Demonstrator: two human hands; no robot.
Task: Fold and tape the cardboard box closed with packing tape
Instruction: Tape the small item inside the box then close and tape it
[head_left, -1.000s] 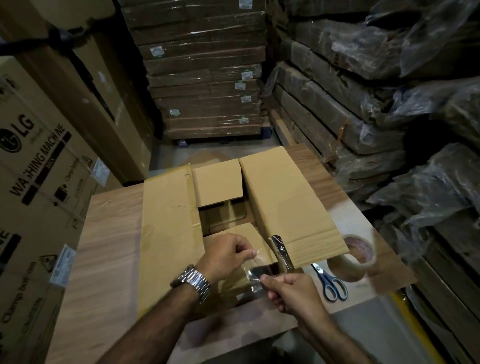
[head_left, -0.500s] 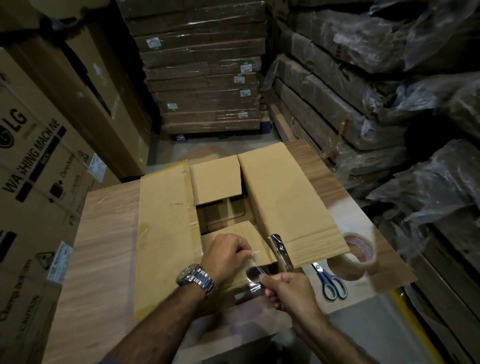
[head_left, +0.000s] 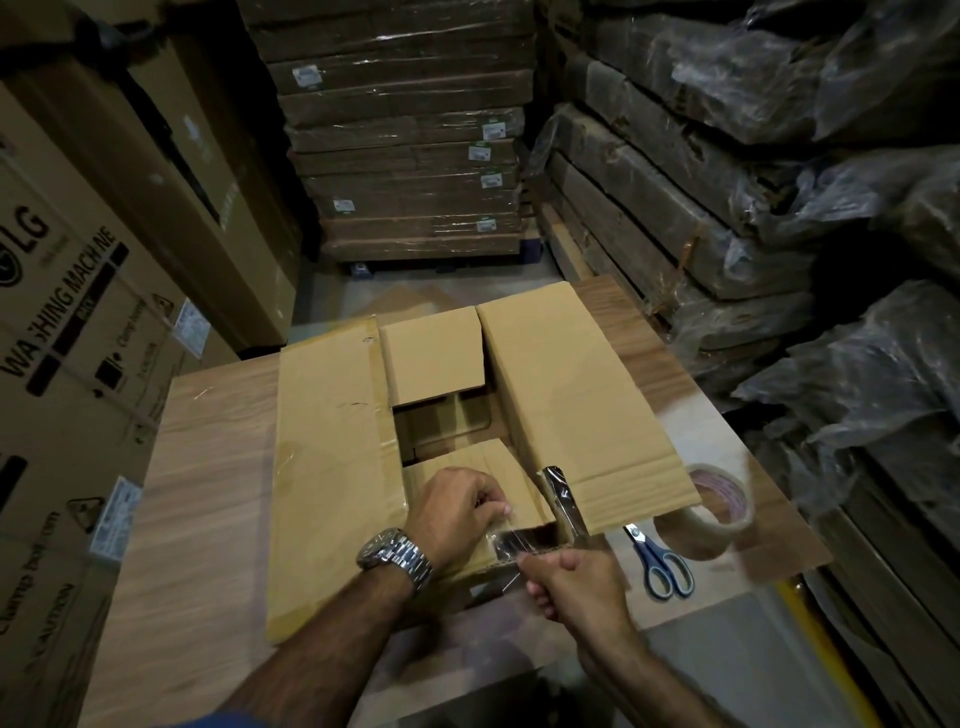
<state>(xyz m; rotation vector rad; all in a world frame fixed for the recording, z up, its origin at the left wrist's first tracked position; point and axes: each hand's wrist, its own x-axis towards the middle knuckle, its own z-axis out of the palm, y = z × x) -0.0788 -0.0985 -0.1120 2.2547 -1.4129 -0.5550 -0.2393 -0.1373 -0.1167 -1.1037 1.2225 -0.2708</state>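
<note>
An open cardboard box (head_left: 332, 467) lies on a wooden table (head_left: 197, 509). Its long left and right flaps are spread outward, and the two short flaps partly cover the opening. At the near short flap, my left hand (head_left: 457, 509) pinches one end of a clear tape strip (head_left: 524, 540). My right hand (head_left: 576, 582) grips the strip's other end just off the box's near edge. The strip is stretched between my hands over the flap's front edge. A crumpled bit of old tape (head_left: 558, 493) sticks up at the right flap's near corner.
A packing tape roll (head_left: 711, 514) and blue-handled scissors (head_left: 660, 564) lie on the table right of the box. A large washing-machine carton (head_left: 67, 364) stands at the left. Wrapped stacks of flat cartons (head_left: 410, 156) fill the back and right.
The tape strip now looks flatter and more stretched between my hands. Both hands stay at the box's near edge, and the view has shifted slightly.
</note>
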